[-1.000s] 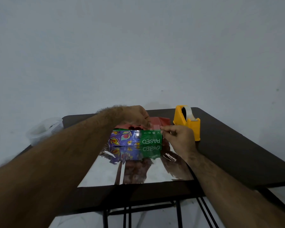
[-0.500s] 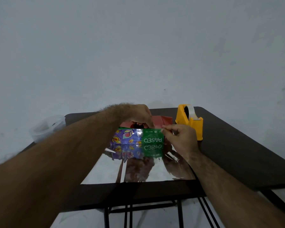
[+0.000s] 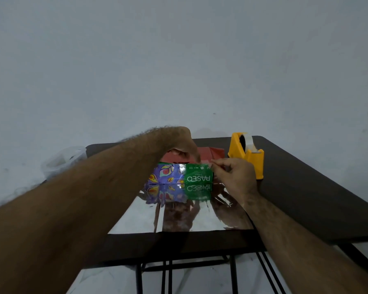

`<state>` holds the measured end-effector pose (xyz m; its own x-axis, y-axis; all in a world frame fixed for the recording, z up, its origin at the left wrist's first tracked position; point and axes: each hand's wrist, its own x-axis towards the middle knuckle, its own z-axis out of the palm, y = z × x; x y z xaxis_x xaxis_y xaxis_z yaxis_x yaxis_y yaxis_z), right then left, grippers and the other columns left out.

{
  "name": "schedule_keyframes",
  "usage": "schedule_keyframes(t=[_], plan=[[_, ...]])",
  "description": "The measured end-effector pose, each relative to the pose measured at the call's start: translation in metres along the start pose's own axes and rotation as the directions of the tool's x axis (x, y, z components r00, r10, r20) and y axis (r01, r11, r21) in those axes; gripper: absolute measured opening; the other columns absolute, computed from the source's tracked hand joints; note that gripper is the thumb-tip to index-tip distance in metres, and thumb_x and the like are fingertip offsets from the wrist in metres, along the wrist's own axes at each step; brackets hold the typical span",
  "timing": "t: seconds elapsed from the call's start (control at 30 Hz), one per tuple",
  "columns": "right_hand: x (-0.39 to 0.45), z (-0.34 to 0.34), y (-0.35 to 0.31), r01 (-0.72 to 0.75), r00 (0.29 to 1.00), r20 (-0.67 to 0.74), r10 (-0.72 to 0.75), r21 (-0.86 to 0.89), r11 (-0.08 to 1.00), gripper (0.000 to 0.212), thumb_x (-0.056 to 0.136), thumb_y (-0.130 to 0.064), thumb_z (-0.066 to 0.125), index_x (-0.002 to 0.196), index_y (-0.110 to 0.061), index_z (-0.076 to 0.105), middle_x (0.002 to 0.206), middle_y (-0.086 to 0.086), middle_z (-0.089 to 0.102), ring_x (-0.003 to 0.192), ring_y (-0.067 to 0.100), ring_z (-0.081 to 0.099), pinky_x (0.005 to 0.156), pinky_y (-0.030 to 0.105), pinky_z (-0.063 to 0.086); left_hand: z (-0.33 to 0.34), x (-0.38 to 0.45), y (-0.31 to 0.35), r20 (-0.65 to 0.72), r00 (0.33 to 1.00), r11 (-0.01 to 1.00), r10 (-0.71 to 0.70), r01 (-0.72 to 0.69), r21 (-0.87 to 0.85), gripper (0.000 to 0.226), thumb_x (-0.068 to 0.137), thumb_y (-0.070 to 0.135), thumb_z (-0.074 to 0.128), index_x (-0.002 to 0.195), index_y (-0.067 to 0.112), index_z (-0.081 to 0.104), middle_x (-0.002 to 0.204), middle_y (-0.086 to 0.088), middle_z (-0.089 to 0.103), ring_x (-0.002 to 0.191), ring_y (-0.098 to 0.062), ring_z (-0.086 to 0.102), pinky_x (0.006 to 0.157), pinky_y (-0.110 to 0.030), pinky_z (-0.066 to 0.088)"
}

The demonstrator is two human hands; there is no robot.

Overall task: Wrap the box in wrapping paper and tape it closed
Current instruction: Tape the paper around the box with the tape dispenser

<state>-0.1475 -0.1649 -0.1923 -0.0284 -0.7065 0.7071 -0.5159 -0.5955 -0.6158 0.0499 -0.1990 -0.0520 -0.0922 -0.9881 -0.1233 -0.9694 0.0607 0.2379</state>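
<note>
here, notes by item.
box [image 3: 185, 174]: green and purple tissue box printed "paseo", standing on the wrapping paper near the far middle of the worktop [image 3: 306, 198]; its front face mirrors in the sheet.
wrapping paper [image 3: 179, 219]: shiny silver side up, spread flat toward the near edge; a red flap [image 3: 202, 154] comes up over the far top of the box.
left hand [image 3: 179, 143]: reaches over the box, fingers curled down on the red flap; grip closed on the paper.
right hand [image 3: 232, 177]: at the box's right end, thumb and fingers pinched at the top corner; what the grip holds, cannot tell.
tape dispenser [image 3: 246, 153]: yellow, just right of the box, behind the right hand.
plastic container [image 3: 62, 160]: clear, blurred, off the left edge.
</note>
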Motion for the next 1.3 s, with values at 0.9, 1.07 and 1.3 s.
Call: schedule_keyframes(t=[0.9,1.07,1.3], plan=[[-0.002,-0.002,-0.002,-0.002,1.0,0.027,0.002,-0.018,1.0,0.026,0.086,-0.029,0.068,0.105,-0.028,0.085,0.061,-0.033,0.059,0.059,0.001,0.059,0.058,0.026,0.05,0.032,-0.027,-0.015,-0.285,0.919,0.961,0.274,-0.271,0.05,0.016,0.075,0.025,0.096,0.086,0.021,0.085,0.081,0.008,0.079,0.076,-0.008,0.073,0.073,-0.026,0.059],[-0.002,-0.003,-0.006,0.026,0.999,0.024,-0.025,-0.046,0.999,0.024,0.089,-0.014,0.074,0.108,-0.025,0.085,0.063,-0.033,0.059,0.062,-0.001,0.062,0.054,0.023,0.046,0.028,-0.037,-0.038,-0.286,0.925,0.968,0.25,-0.245,0.056,0.019,0.072,0.021,0.098,0.086,0.023,0.085,0.082,0.01,0.079,0.074,-0.006,0.073,0.072,-0.025,0.058],[0.003,-0.007,-0.009,0.128,0.992,-0.015,-0.129,-0.036,0.991,0.028,0.084,-0.018,0.071,0.109,-0.02,0.084,0.088,-0.021,0.073,0.085,0.003,0.068,0.079,0.038,0.059,0.03,-0.042,-0.031,-0.449,0.867,0.933,0.218,-0.32,-0.164,0.012,0.082,0.013,0.086,0.092,0.02,0.085,0.08,0.012,0.074,0.074,-0.001,0.069,0.074,-0.023,0.059]])
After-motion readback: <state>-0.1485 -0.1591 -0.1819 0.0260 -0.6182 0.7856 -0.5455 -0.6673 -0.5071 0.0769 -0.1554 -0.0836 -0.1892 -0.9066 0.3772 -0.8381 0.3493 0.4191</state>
